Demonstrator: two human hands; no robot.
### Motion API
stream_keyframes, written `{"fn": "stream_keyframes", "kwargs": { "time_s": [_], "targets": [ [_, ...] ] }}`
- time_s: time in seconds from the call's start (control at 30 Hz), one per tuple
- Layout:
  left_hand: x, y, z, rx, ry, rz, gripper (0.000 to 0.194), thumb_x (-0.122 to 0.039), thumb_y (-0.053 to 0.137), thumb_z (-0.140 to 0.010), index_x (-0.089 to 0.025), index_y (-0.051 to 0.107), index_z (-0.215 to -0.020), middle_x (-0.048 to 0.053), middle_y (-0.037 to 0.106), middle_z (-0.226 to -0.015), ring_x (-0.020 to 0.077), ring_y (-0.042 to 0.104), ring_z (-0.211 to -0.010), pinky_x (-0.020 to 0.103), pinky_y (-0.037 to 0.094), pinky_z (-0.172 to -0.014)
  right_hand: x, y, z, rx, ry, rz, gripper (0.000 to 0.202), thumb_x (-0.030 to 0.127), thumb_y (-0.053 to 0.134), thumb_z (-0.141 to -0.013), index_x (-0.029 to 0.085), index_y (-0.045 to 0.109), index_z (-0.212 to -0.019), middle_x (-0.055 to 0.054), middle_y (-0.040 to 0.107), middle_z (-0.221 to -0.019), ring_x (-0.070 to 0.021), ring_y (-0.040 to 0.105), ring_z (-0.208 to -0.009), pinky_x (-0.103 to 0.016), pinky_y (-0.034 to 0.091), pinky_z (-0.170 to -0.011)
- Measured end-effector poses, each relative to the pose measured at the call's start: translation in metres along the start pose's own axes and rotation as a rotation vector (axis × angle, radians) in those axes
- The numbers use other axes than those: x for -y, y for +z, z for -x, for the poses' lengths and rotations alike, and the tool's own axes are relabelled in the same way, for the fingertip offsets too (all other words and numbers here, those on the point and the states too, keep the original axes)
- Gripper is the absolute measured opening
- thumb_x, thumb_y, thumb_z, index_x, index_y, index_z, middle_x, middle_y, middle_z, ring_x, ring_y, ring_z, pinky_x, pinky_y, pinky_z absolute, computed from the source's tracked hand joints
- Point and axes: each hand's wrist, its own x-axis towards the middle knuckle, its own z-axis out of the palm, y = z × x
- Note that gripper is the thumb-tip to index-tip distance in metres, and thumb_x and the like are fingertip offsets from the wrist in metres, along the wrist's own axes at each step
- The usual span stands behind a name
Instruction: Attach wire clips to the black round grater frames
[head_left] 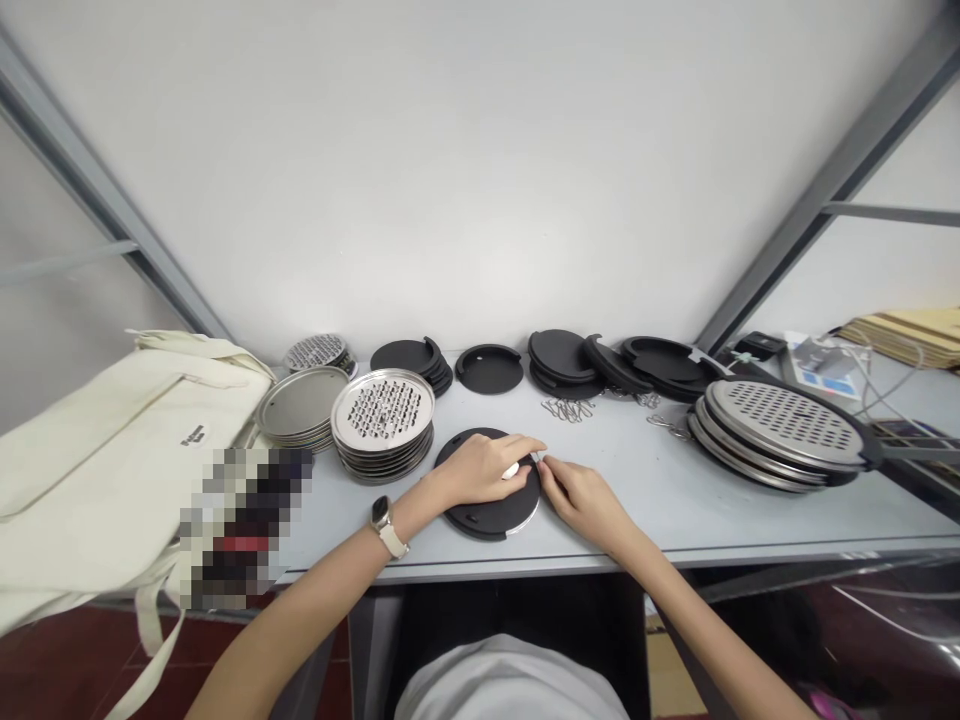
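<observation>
The left forearm comes up from the lower left, a watch (381,512) on its wrist, and the left hand (486,468) lies low over a round black disc (491,515), its fingers bent down and reaching toward the disc's right side. The right forearm rises from the lower right, and the right hand (583,502) closes in from that side, thumb and forefinger drawn narrow at the disc's edge. A small, thin, pale piece (537,456) shows between the two hands, seemingly pinched by the right fingertips, though it is too small to be sure. The left fingers are curled close together, with something white (511,470) at them; what it is, I cannot tell.

The disc lies flat near the front edge of the tabletop (637,450), matt black, with a shiny silvery rim showing at its lower right. Just beyond it are loose wire hooks (568,410). To its left stands a stack of metal grater plates (384,415), with plain metal plates (300,405) beside it. Black discs and holders (489,369) line the back by the wall. To the right is a pile of perforated plates (784,425); at the far left, a cream bag (112,470).
</observation>
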Motion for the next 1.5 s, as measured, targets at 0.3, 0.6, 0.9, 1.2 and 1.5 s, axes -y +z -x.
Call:
{"fn": "stream_keyframes", "kwargs": {
  "time_s": [0.3,0.6,0.9,1.2,1.5],
  "targets": [
    [-0.0024,-0.0034,-0.0011,0.010,-0.040,0.041,0.022,-0.021,0.049,-0.088,-0.020,0.049,-0.110,0.003,0.064,-0.101,0.0179,0.064,-0.087,0.027,0.047,-0.077,0.0022,-0.0022,0.0003,0.002,0.015,-0.063,0.032,0.028,0.031,-0.096,0.020,0.051,-0.073,-0.003,0.062,-0.064,-0.0163,0.057,-0.055,-0.026,0.037,-0.055],
    [-0.0023,-0.0028,-0.0012,-0.002,-0.042,0.027,0.023,-0.021,0.049,-0.087,-0.021,0.048,-0.110,0.002,0.065,-0.102,0.0178,0.065,-0.088,0.027,0.046,-0.077,0.0024,-0.0037,0.0007,0.005,0.016,-0.076,0.032,0.030,0.031,-0.097,0.021,0.049,-0.072,-0.002,0.059,-0.062,-0.0157,0.055,-0.054,-0.025,0.035,-0.054],
    [-0.0021,-0.0035,-0.0003,-0.009,-0.037,0.051,0.023,-0.021,0.049,-0.087,-0.021,0.048,-0.110,0.002,0.066,-0.100,0.0174,0.065,-0.087,0.026,0.046,-0.077,0.0032,-0.0036,0.0007,-0.006,0.000,-0.057,0.031,0.029,0.032,-0.095,0.020,0.050,-0.071,-0.002,0.059,-0.061,-0.0153,0.054,-0.052,-0.025,0.035,-0.053],
    [-0.0023,-0.0053,-0.0006,0.032,0.003,0.063,0.020,-0.022,0.048,-0.088,-0.021,0.048,-0.108,0.002,0.065,-0.099,0.0172,0.064,-0.086,0.025,0.045,-0.073,0.0050,-0.0032,0.0027,-0.057,-0.002,-0.062,0.033,0.029,0.033,-0.095,0.021,0.049,-0.066,-0.002,0.057,-0.057,-0.0138,0.050,-0.048,-0.024,0.034,-0.050],
    [-0.0037,-0.0083,-0.0006,0.049,0.000,0.140,0.019,-0.022,0.049,-0.089,-0.021,0.048,-0.108,0.002,0.065,-0.102,0.0174,0.064,-0.090,0.025,0.045,-0.078,0.0022,-0.0004,0.0038,-0.084,-0.009,-0.073,0.032,0.028,0.034,-0.095,0.021,0.045,-0.067,0.000,0.054,-0.056,-0.0129,0.047,-0.047,-0.024,0.032,-0.050]
  ]
}}
